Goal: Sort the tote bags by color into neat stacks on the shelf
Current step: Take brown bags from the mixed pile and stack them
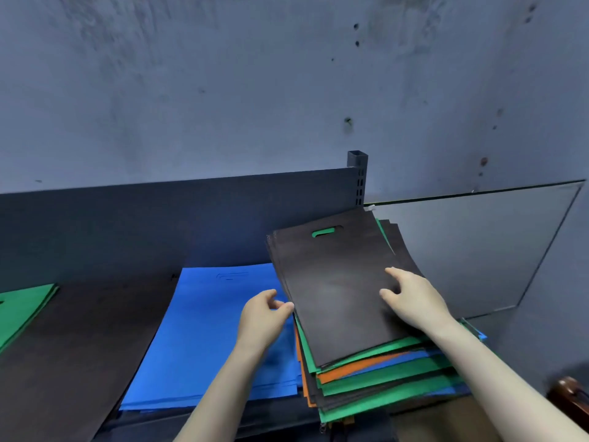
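Stained blue-grey wall point(223, 90) behind a dark shelf point(280, 416), whose back panel point(127, 234) ends at a slotted upright post point(357, 173). A glass pane point(478, 250) leans against the wall past the shelf's right end.

Sorted stacks lie toward the left: a green stack point(22, 307) at the far left edge, a dark layer point(79, 346) next to it that is probably the black stack, and a blue stack point(207, 330) reaching from the back panel to the front edge. The unsorted mixed pile point(382, 378) sits at the right end, touching the blue stack. Its green, orange, blue and dark edges are fanned out at the front, which makes the colours easy to read.

The top black bag point(338, 282) lies askew on this pile, and green shows through its handle cut-out point(323, 232). Several dark layers appear to lie directly under it.

The left hand point(261, 317) is at the bag's left edge with thumb and fingers curled together, apparently pinching that edge. This is judged to be a way of separating the black layers from the green bag beneath. The right hand point(414, 301) lies on the bag's right half, fingers spread and only slightly bent, holding nothing. It probably steadies the sheet so the pile does not slide.

Sorting is judged to be partly done, since much of the mixed pile remains. A brown object point(570, 400) near the lower right cannot be identified.
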Motion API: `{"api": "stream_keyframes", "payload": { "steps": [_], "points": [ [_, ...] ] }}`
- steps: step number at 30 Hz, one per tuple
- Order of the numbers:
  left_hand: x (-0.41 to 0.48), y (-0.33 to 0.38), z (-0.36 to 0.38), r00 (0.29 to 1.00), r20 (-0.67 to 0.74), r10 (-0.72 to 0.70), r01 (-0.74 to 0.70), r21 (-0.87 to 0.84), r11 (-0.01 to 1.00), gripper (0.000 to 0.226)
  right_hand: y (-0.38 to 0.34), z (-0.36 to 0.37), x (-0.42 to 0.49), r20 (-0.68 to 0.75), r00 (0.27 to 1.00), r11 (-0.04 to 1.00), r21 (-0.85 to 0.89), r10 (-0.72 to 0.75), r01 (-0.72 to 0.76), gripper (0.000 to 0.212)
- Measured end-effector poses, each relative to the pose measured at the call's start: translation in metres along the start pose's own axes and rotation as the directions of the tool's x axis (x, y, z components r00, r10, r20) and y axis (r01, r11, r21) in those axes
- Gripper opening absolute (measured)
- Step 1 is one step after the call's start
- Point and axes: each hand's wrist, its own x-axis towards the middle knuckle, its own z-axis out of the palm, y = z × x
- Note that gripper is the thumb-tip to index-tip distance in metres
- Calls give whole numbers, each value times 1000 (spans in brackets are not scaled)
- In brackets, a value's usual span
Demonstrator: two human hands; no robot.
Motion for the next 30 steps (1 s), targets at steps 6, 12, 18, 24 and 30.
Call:
{"api": "stream_keyframes", "payload": {
  "steps": [6,12,18,24,30],
  "points": [
    [1,3,17,1000,1,10,-10,-62,998,5,18,13,0,74,997,988,-146,-38,49,44],
    [-8,15,26,976,-151,159,-144,104,984,28,21,17,-1,63,995,975,-204,-73,84,41],
    [-15,26,40,979,-95,178,-181,-33,983,36,21,18,-4,55,994,962,-253,-90,101,41],
    [-9,24,36,995,-78,54,-76,-319,945,41,26,0,3,-24,998,999,-1,-53,53,53],
    [-10,19,14,988,-146,53,-112,-438,892,43,25,-14,14,-15,997,928,366,80,-69,54]
  ]
}}
